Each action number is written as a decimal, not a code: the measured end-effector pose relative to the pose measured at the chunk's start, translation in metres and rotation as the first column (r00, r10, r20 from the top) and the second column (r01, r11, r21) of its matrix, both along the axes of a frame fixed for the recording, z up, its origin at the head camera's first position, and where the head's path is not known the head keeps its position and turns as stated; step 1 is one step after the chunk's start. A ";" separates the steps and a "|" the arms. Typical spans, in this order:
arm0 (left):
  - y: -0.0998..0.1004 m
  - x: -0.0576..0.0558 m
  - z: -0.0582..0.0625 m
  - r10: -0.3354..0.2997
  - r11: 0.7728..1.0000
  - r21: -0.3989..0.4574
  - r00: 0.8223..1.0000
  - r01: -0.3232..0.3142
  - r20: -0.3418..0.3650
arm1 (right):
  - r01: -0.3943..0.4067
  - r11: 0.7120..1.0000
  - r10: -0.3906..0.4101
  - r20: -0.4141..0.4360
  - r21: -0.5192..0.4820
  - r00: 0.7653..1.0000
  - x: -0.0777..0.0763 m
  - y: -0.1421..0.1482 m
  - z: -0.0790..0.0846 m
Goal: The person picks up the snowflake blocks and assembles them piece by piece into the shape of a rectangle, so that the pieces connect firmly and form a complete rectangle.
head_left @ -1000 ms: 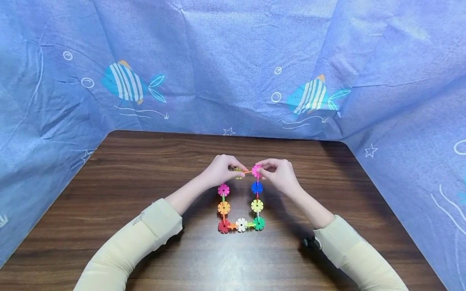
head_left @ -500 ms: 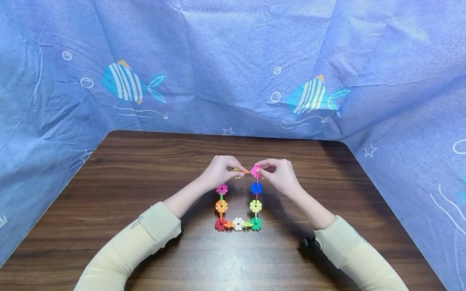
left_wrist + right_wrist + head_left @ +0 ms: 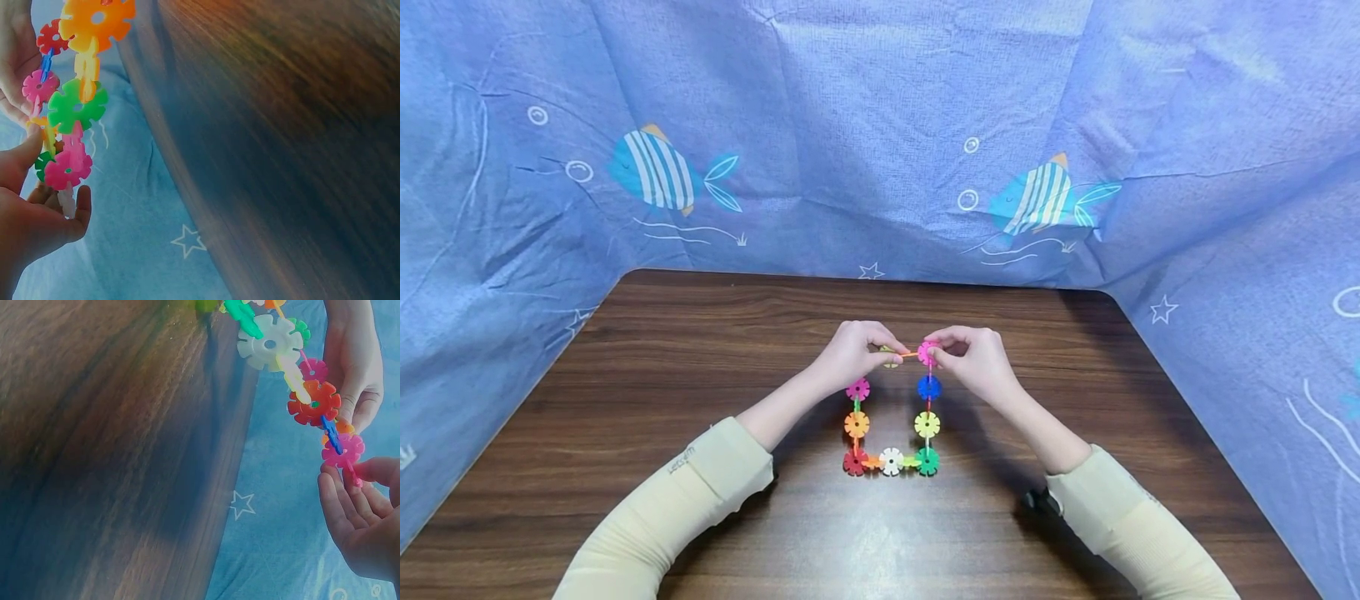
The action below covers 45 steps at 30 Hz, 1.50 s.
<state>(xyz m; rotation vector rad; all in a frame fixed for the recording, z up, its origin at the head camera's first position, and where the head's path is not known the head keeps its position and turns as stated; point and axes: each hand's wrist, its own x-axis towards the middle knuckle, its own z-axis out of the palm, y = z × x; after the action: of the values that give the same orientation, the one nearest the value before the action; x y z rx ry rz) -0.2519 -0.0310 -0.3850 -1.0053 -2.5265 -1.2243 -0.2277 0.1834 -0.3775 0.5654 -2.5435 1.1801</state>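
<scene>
Snowflake discs, slotted plastic pieces of several colours, are joined into a four-sided frame above the dark table. My left hand [image 3: 859,354] is at the frame's far side and pinches an edge-on orange disc [image 3: 909,355] between thumb and fingers. A yellow-green disc [image 3: 889,358] lies partly hidden behind these fingers. My right hand [image 3: 976,357] pinches the pink corner disc [image 3: 927,353], which meets the orange one. Below it runs a line with a blue disc [image 3: 929,388], and a green disc [image 3: 928,462] forms the near right corner. A red disc [image 3: 854,462] forms the near left corner.
The wood-grain table [image 3: 700,333] spreads out under both forearms. A blue curtain [image 3: 865,125] with printed fish hangs behind it and along both sides. A small black object [image 3: 1041,502] shows at the right sleeve's cuff.
The near side of the frame has shifted slightly left and away from me since the first frame. Both hands have stayed almost still, with the same grips.
</scene>
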 end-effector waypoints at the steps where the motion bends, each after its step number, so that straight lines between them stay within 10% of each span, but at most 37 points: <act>1: 0.000 0.000 0.000 0.003 1.000 -0.001 1.000 -0.003 0.003 | 0.001 1.000 -0.001 0.000 -0.001 1.000 0.000 0.000 0.000; 18: -0.004 -0.001 0.000 0.058 0.998 0.010 0.997 -0.059 0.049 | -0.016 0.997 0.023 0.097 -0.078 0.995 -0.003 -0.001 0.000; 45: 0.004 0.012 0.001 0.024 0.997 0.082 0.991 -0.013 -0.135 | 0.042 0.987 -0.023 0.121 -0.156 0.992 0.007 -0.009 0.005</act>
<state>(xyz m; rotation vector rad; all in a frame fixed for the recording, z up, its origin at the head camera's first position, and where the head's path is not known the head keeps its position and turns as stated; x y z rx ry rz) -0.2395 -0.0274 -0.3838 -1.0080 -2.3593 -1.1996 -0.2203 0.1745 -0.3730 0.4263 -2.5140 1.4284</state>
